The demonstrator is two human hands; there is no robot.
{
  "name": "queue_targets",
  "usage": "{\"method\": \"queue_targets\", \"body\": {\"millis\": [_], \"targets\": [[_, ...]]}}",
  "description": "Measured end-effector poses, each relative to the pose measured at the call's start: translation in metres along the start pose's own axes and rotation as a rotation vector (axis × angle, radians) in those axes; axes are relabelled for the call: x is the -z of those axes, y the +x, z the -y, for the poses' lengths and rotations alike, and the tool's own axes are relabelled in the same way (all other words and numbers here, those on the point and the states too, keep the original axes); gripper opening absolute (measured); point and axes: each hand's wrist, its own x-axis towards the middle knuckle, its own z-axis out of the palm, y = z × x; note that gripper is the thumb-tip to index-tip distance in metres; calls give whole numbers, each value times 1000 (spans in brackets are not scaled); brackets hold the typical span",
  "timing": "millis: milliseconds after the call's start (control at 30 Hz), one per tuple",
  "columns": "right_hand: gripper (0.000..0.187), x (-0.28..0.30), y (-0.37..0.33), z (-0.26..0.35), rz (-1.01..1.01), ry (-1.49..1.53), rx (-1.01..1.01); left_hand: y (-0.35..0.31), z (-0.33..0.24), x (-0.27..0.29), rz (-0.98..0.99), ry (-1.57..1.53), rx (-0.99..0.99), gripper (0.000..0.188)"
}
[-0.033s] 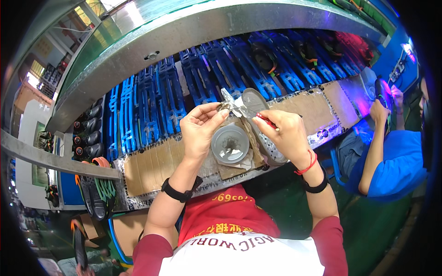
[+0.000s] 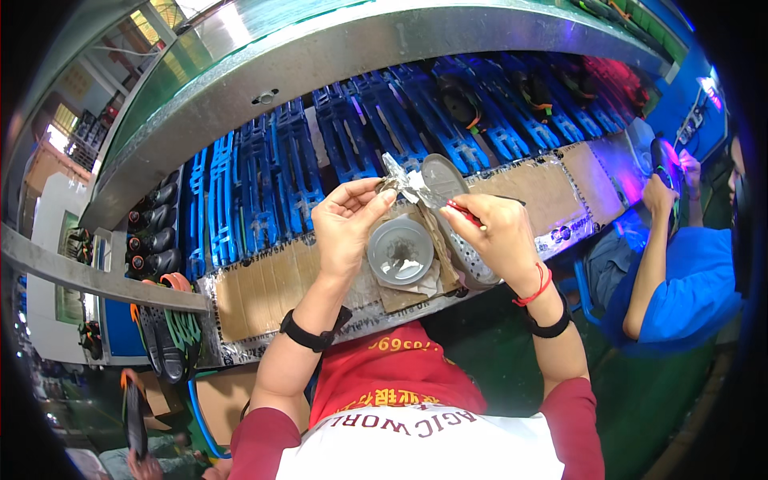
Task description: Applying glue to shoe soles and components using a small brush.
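My left hand (image 2: 346,222) pinches a dark end of a crumpled, silvery-white strip (image 2: 406,181), perhaps foil or tape; its exact kind is unclear. Between the fingers of my right hand (image 2: 498,234) is a thin red-handled tool (image 2: 464,212), its tip close to the strip's right side. Just below both hands stands a round grey bowl (image 2: 400,274), with dark residue and pale scraps inside. A grey clog (image 2: 474,260) with round holes lies to the right of the bowl, partly behind my right hand. Its flat grey heel end (image 2: 442,174) shows behind the strip.
Flattened cardboard (image 2: 268,288) covers the bench's near edge. Behind it stand rows of blue racks (image 2: 352,120), under a metal beam (image 2: 384,40). Dark shoes (image 2: 156,232) line the left side. To the right, a co-worker in a blue shirt (image 2: 692,288) handles a shoe.
My right hand and the red-handled tool have shifted very slightly. At the lower left, another person's hand has raised a dark shoe a little. The rest looks the same.
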Motion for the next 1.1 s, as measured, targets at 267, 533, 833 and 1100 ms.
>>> {"method": "queue_targets", "body": {"millis": [267,533,833,1100], "targets": [[17,-3,13,2,-35,-2,-5,-1,-4,-7,53,-62,57,25],[17,-2,8,1,30,-1,-67,4,0,1,32,-5,38,27],[20,4,28,8,-38,39,-82,-4,-4,-5,119,-36,43,26],[18,8,13,13,29,65,-80,-7,-8,-4,126,-74,84,28]]}}
